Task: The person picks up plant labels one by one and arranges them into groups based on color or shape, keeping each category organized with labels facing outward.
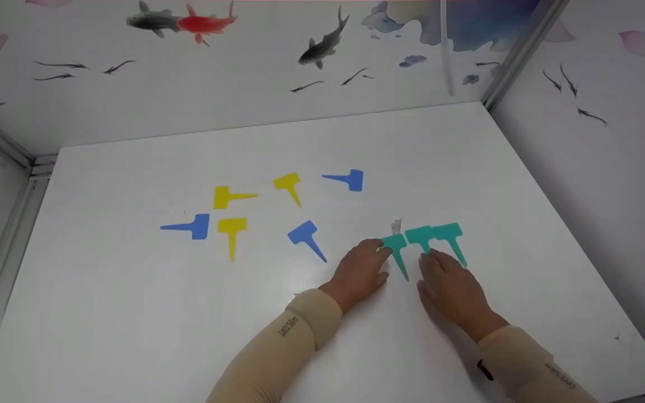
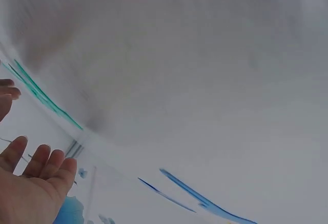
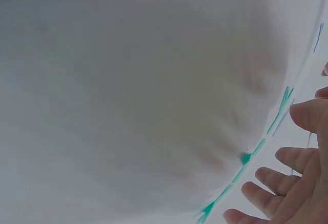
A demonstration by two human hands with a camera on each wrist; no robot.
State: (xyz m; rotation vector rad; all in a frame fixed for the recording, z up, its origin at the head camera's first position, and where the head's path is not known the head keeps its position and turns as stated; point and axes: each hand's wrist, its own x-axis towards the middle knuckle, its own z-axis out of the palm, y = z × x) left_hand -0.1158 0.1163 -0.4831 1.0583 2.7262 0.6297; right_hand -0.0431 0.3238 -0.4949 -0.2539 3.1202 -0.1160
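Three teal T-shaped plant labels lie side by side at the right of the white table: a left one (image 1: 394, 243), a middle one (image 1: 419, 234) and a right one (image 1: 448, 232). My left hand (image 1: 359, 274) touches the head of the left teal label with its fingertips. Over the lower stem of the middle label rests my right hand (image 1: 454, 288), which hides the stem's tip. Loosely extended fingers show on the left hand (image 2: 41, 183) and on the right hand (image 3: 292, 178) in the wrist views, with nothing gripped.
Left of the hands lie three yellow labels, one of them upright (image 1: 232, 230), and three blue labels, the nearest (image 1: 303, 233) beside my left hand. A small pale mark (image 1: 396, 225) shows behind the teal labels. Fish-patterned walls (image 1: 255, 73) border the table.
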